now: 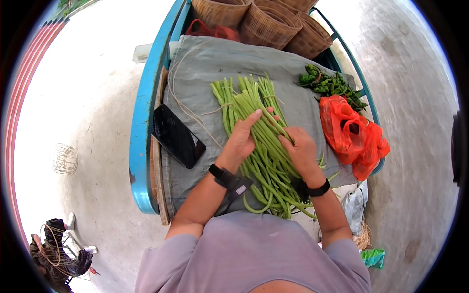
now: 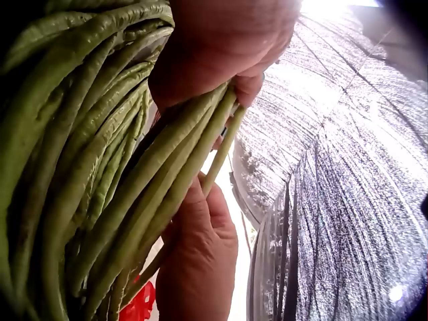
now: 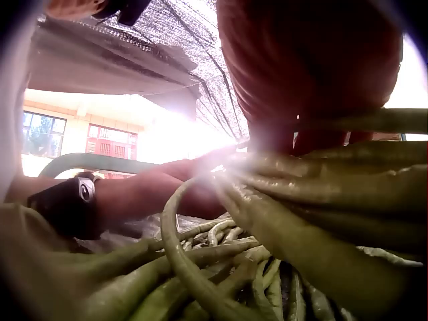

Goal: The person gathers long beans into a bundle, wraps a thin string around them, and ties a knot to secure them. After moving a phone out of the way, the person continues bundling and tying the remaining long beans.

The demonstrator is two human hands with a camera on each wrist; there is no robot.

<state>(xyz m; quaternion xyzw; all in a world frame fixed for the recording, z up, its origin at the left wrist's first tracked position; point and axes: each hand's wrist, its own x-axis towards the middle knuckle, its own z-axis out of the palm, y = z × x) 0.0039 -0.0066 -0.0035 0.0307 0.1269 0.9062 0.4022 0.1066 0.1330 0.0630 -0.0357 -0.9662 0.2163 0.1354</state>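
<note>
A thick bunch of long green beans (image 1: 264,161) lies lengthwise on the grey cloth, its far ends toward the baskets. My left hand (image 1: 239,137) grips several of the beans from the left, thumb on top and fingers round the far side. Close by on the right, my right hand (image 1: 302,149) pinches beans between thumb and fingers. The left wrist view shows the held beans (image 2: 180,157) passing under the left hand (image 2: 227,50), with the right hand (image 2: 200,261) beyond. Loose beans (image 3: 221,274) curl below the right hand (image 3: 311,60) in its wrist view.
A black phone (image 1: 178,136) lies left of the beans on the grey cloth (image 1: 205,61). Green peppers (image 1: 332,84) and a red plastic bag (image 1: 349,132) are at the right. Woven baskets (image 1: 268,24) stand at the back. A blue rail (image 1: 141,146) edges the cart.
</note>
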